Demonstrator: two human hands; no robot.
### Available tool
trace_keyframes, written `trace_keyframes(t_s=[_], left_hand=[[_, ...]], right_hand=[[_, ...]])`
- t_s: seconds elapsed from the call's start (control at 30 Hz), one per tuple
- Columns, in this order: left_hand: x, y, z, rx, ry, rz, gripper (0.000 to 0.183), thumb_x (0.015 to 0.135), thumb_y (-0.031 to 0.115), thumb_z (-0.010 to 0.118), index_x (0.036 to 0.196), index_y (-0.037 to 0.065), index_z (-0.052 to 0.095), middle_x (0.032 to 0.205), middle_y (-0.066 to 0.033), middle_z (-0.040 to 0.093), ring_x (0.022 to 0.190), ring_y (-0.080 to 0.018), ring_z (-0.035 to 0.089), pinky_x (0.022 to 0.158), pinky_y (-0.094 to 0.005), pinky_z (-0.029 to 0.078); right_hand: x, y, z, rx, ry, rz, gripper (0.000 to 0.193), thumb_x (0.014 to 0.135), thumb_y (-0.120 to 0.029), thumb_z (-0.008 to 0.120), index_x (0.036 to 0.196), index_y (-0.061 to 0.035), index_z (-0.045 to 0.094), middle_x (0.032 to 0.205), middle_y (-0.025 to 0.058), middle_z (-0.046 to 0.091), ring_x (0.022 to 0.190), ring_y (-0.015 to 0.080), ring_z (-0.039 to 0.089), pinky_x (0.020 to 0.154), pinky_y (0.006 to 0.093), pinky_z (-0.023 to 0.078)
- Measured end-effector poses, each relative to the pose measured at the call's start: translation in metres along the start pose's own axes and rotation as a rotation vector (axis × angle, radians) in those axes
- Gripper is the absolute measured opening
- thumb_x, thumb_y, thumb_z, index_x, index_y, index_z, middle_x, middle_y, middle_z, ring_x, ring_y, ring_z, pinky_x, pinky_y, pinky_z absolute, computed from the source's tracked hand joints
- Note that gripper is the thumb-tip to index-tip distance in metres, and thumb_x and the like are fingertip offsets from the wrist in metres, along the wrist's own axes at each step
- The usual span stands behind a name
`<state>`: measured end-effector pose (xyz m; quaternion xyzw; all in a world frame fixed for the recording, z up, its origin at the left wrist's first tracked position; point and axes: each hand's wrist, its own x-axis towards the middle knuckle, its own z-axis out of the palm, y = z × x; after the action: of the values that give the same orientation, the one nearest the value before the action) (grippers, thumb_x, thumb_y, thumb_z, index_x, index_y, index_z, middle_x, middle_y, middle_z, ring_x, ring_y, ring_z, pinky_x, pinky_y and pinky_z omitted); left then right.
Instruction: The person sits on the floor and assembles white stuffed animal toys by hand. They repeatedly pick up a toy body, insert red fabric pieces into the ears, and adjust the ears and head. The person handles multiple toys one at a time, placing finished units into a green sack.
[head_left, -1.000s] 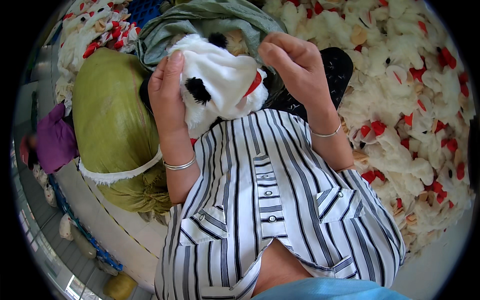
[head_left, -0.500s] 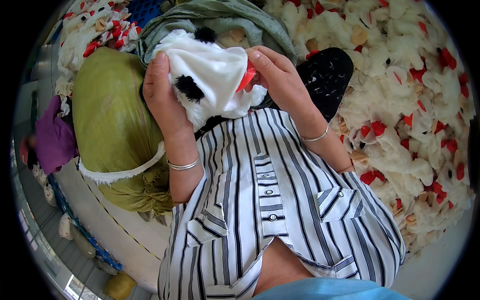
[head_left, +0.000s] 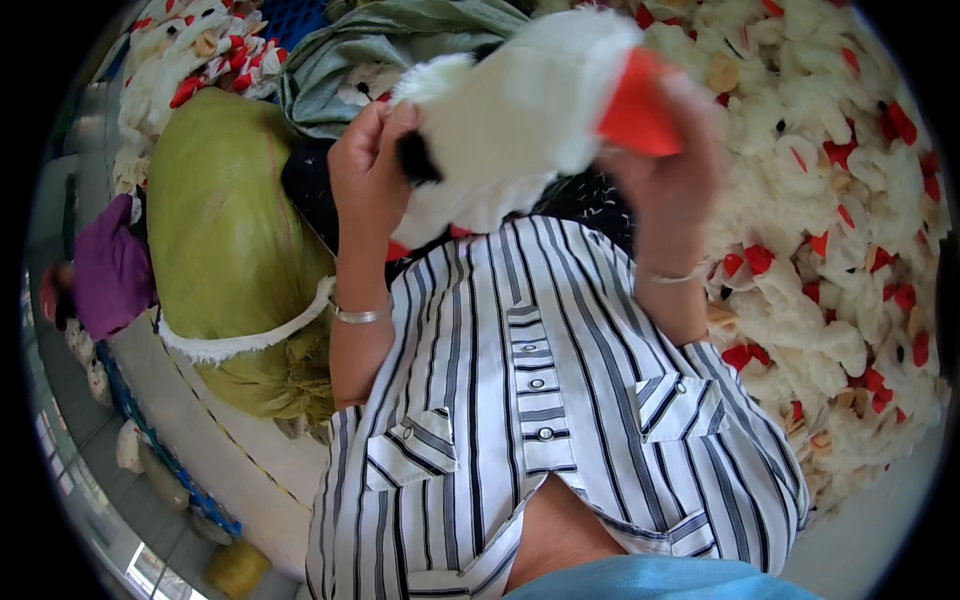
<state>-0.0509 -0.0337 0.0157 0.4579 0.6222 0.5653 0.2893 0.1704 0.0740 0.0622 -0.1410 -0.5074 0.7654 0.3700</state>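
Note:
Stretched between my hands is a limp white plush toy skin (head_left: 520, 100) with fluffy edges, a black tuft and a red flap at its right end. My left hand (head_left: 372, 175) pinches its left edge beside the black tuft. At the other end my right hand (head_left: 675, 165), smeared by motion, is closed on the red flap (head_left: 640, 105). Part of the skin hangs low above my lap, with a bit of red showing under it.
An olive-green stuffed sack (head_left: 215, 230) stands at my left. Ahead lies a grey-green open sack (head_left: 330, 80) with plush pieces inside. A large heap of cream and red plush pieces (head_left: 790, 280) fills the right side. A person in purple (head_left: 105, 265) is far left.
The plush skin has opened out, its furry side and larger red flap now showing. My right hand has moved right, pulling it wider; my left hand has shifted slightly right.

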Motion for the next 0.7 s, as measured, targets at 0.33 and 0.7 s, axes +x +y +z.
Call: trace_keyframes(t_s=[0.33, 0.7], left_hand=[[-0.017, 0.029, 0.0, -0.017, -0.268, -0.062, 0.022, 0.088, 0.007, 0.065, 0.108, -0.002, 0.065, 0.1, -0.0085, 0.069, 0.087, -0.0141, 0.065, 0.078, -0.027, 0.053], [-0.011, 0.028, -0.013, 0.373, 0.078, 0.253, 0.048, 0.086, 0.023, 0.066, 0.126, 0.0, 0.054, 0.118, -0.0187, 0.059, 0.102, -0.0336, 0.06, 0.088, -0.0363, 0.049]], right_hand=[[0.014, 0.018, -0.048, -0.022, 0.117, -0.24, 0.03, 0.097, -0.021, 0.046, 0.104, 0.0063, 0.056, 0.092, 0.0073, 0.06, 0.079, 0.0123, 0.059, 0.067, 0.0245, 0.048], [0.012, 0.048, 0.002, -0.297, 0.046, 0.254, 0.029, 0.086, -0.016, 0.069, 0.109, 0.0016, 0.065, 0.1, 0.0076, 0.069, 0.089, 0.0126, 0.065, 0.079, 0.0285, 0.052]])
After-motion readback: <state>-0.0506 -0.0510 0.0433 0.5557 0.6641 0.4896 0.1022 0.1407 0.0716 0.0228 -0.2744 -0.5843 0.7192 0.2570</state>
